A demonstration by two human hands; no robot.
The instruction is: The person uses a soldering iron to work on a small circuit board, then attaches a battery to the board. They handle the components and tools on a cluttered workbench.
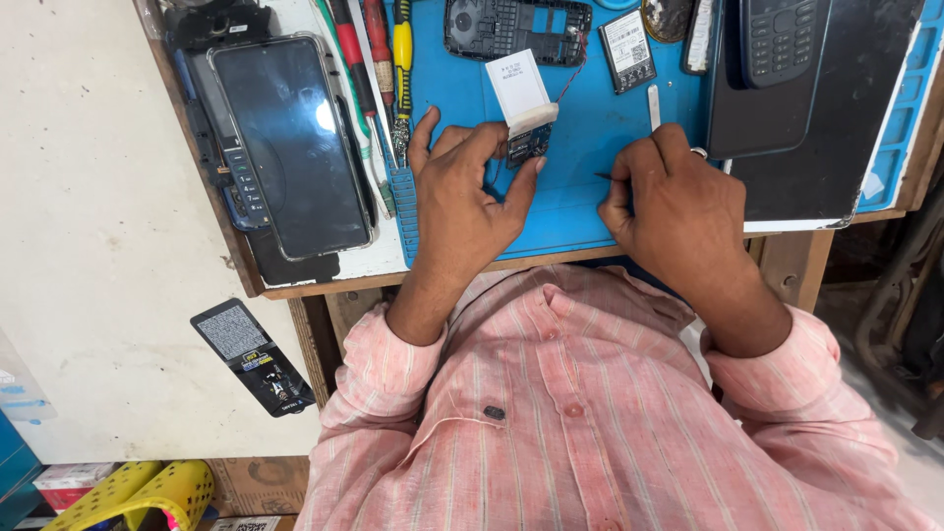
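My left hand [464, 197] pinches a small dark circuit board [528, 146] with a white flat screen module [518, 88] attached, held on the blue work mat [570, 211]. My right hand [678, 202] grips a thin metal tool [602, 177] whose tip points left toward the board, a short gap away. A red wire runs from the board up to a black phone frame [516, 28] at the mat's far edge. Both wrists come out of pink striped sleeves.
A large smartphone [290, 143] lies on a keypad phone at the left of the bench. Screwdrivers [379, 69] lie beside the mat. A phone battery [627, 49], a black keypad phone [782, 39] and a dark panel [816, 128] sit at right. A black packet [253, 356] lies on the floor.
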